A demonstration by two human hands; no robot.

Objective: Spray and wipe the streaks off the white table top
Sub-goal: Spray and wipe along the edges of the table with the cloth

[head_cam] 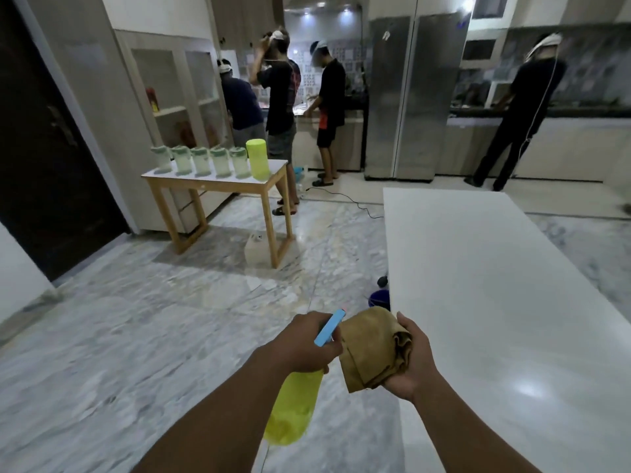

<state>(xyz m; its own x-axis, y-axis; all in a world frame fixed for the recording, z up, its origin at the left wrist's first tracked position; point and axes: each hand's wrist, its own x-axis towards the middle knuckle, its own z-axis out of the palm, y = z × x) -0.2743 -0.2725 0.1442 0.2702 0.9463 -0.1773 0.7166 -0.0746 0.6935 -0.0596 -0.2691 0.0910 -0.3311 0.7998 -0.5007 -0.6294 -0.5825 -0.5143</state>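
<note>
Left hand (304,343): grip closed round the neck of a translucent yellow-green plastic spray bottle (293,407) with a blue trigger head. Nozzle aimed forward, body hanging down over the grey marble floor (119,336).

Right hand (413,360): grip cupped palm-up, fingers curled round a bunched mustard-brown cloth (372,346), just beside the bottle's head.

Both forearms extended forward, held in the air at the near left edge of the white rectangular desk top (495,285).

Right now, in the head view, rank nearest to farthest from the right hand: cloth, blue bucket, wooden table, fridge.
1. Cloth, held in the right hand.
2. Blue bucket, just ahead on the floor.
3. Wooden table, far left.
4. Fridge, at the back.
</note>
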